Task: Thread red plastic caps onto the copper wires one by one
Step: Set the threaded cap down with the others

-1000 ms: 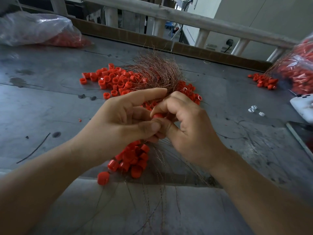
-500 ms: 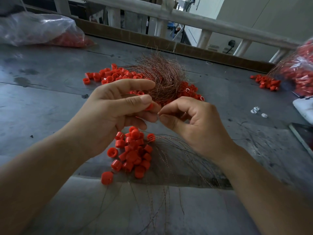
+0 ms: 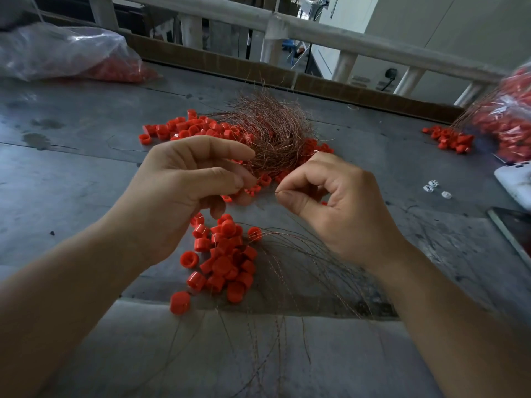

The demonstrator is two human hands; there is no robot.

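Hands: both of mine are raised over the surface (image 3: 71,182), fingertips facing each other with a small gap between.
Left hand (image 3: 184,196): my forefinger lies stretched out on top. Thumb and lower fingers are curled in, pinching a red cap (image 3: 227,198) that only partly shows beneath the thumb.
Right hand (image 3: 333,205): curled, with thumb and forefinger nipping the tip of one copper wire (image 3: 278,193). The tip points at my left fingertips and stops just short of them.
Near heap of caps (image 3: 227,259): this lies on the surface directly under my left hand, between my two wrists. The caps are short, smooth plastic cylinders, bright red, closed at one end and hollow at the other, tumbled at all angles.
Loose strands (image 3: 301,268): hair-thin, reddish-brown and gently curved, they fan from the heap's right side toward the near edge, passing under my right wrist.
Wire bundle (image 3: 273,133): it sits just beyond my fingertips, a bristly, springy tuft of fine copper with its ends sticking up.
Far spread of caps (image 3: 189,127): the same red cylinders, scattered to the left of the bundle and around its base.
Surface: grey, dull, scuffed and stained.
Clear bag (image 3: 66,53): crinkled plastic at far left, well away from my hands, with red showing through.
Second bag (image 3: 511,119): far right, packed with red, with a small pile of caps (image 3: 448,139) beside it.
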